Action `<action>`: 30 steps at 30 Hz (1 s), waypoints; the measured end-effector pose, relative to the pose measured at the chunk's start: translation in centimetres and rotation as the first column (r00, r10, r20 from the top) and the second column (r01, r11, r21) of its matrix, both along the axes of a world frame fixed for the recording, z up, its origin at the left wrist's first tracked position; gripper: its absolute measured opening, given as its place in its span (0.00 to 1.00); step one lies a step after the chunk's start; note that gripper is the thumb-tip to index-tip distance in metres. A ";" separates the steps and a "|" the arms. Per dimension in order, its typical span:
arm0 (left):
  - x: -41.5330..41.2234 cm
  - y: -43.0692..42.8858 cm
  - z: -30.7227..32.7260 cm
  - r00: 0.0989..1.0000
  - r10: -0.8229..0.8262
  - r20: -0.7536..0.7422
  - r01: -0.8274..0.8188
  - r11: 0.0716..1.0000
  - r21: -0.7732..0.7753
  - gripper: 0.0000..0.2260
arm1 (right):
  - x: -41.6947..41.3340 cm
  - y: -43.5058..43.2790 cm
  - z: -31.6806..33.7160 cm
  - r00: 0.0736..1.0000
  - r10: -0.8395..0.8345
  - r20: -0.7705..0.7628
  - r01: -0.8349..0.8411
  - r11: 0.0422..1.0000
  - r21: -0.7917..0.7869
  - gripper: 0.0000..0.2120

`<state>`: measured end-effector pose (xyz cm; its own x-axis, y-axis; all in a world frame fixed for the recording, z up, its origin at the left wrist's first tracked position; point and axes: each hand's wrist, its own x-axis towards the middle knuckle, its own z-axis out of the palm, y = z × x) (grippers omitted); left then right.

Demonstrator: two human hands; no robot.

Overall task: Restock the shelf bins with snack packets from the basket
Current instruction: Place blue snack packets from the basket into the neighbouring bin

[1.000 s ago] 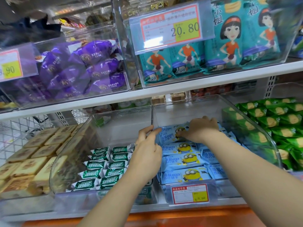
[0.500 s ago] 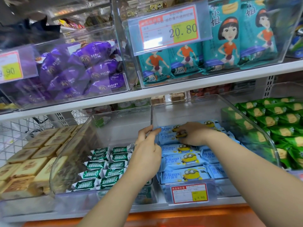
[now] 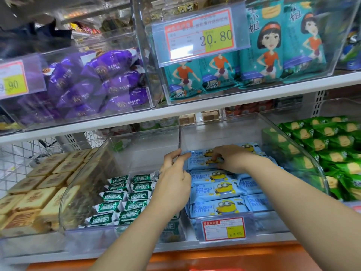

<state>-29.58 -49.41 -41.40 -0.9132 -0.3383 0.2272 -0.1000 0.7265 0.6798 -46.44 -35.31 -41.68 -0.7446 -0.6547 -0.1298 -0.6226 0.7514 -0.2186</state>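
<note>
A clear shelf bin [image 3: 230, 133] on the lower shelf holds rows of blue snack packets [image 3: 216, 190] printed with a yellow cartoon figure. My right hand [image 3: 232, 159] lies palm down on the back rows, fingers curled onto one blue packet [image 3: 203, 163]. My left hand [image 3: 175, 178] straddles the bin's left wall, with the thumb outside it and the fingers inside, touching that packet's left end. No basket is in view.
Left of it, a clear bin [image 3: 136, 145] holds green-and-white packets, and tan biscuit packs [image 3: 39, 184] lie beyond. Green packets [image 3: 332, 153] fill the right bin. The upper shelf [image 3: 214, 106] overhangs with purple and teal packs. White wire mesh [image 3: 17, 159] stands far left.
My right hand has slid a little forward and left over the back packets, uncovering a packet behind it. My left hand has stayed at the bin wall.
</note>
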 end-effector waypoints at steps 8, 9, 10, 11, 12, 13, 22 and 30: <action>-0.2 0.0 -0.1 1.000 0.008 0.019 -0.007 0.999 -0.054 0.22 | 0.3 0.8 -0.8 1.000 -0.001 -0.005 0.001 1.000 0.011 0.18; -0.1 0.0 -0.1 1.000 0.009 0.024 -0.008 0.997 -0.071 0.22 | 0.3 0.9 -0.9 1.000 0.003 0.004 -0.003 1.000 0.002 0.19; -0.1 -0.1 -0.1 0.999 0.011 0.030 -0.008 0.997 -0.083 0.23 | 0.4 0.9 -1.0 1.000 0.009 0.013 -0.009 1.000 -0.010 0.20; 0.0 -0.2 -0.2 0.999 0.013 0.037 -0.010 0.995 -0.097 0.23 | 0.6 1.1 -0.9 1.000 0.021 0.015 -0.020 0.999 -0.028 0.20; 0.0 -0.3 -0.2 0.999 0.018 0.046 -0.012 0.993 -0.118 0.22 | 0.8 1.4 -0.7 0.999 0.032 0.005 -0.031 0.998 -0.062 0.20; 0.0 -0.4 -0.1 0.998 0.023 0.057 -0.014 0.989 -0.144 0.22 | 1.2 1.8 -0.3 0.999 0.036 -0.015 -0.037 0.992 -0.120 0.20; 2.2 0.5 1.0 0.999 0.024 -0.034 -0.037 0.890 -0.455 0.19 | 12.9 7.3 0.2 0.983 -0.041 -0.182 -0.080 0.789 -0.609 0.10; 16.1 0.6 -3.9 0.993 -0.012 -0.117 -0.013 0.977 -0.213 0.15 | 23.5 7.3 -6.1 0.989 0.123 -0.087 -0.151 0.776 -0.613 0.08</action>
<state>-13.45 -48.77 -45.32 -0.8761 -0.2706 0.3991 -0.0293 0.8561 0.5160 -22.98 -27.96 -47.78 -0.6364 -0.6801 0.3640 -0.7269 0.3710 -0.5779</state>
